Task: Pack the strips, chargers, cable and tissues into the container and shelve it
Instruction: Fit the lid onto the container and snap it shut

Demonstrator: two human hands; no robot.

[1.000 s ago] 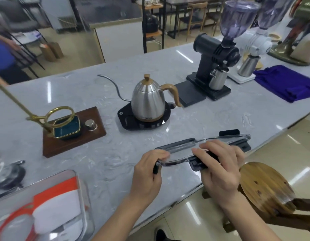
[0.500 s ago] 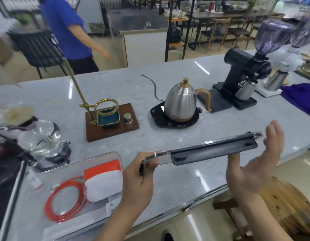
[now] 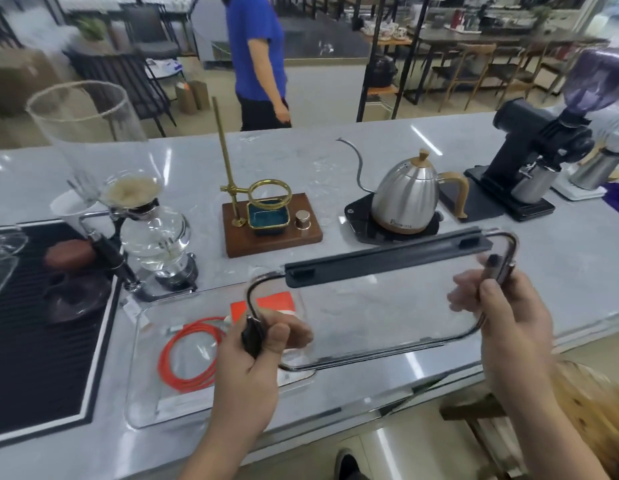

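Note:
I hold a clear plastic lid (image 3: 381,306) with dark clip bars above the counter, tilted flat toward me. My left hand (image 3: 256,355) grips its left clip, and my right hand (image 3: 505,306) grips its right edge. Below and left of the lid sits the clear container (image 3: 138,386) on the counter. Inside it lie a coiled orange cable (image 3: 187,355) and an orange-and-white tissue pack (image 3: 263,306), partly hidden behind the lid and my left hand.
On the marble counter (image 3: 561,289) stand a siphon brewer (image 3: 145,237), a wooden dripper stand (image 3: 270,230), a steel kettle (image 3: 408,199) and a black grinder (image 3: 530,168). A black drip tray (image 3: 41,323) lies left. A person in blue (image 3: 259,60) stands beyond; a wooden stool (image 3: 592,410) sits right.
The lid has swung from edge-on to flat and moved left over the container's right end. My right hand, open half a second ago, now grips the lid's right edge.

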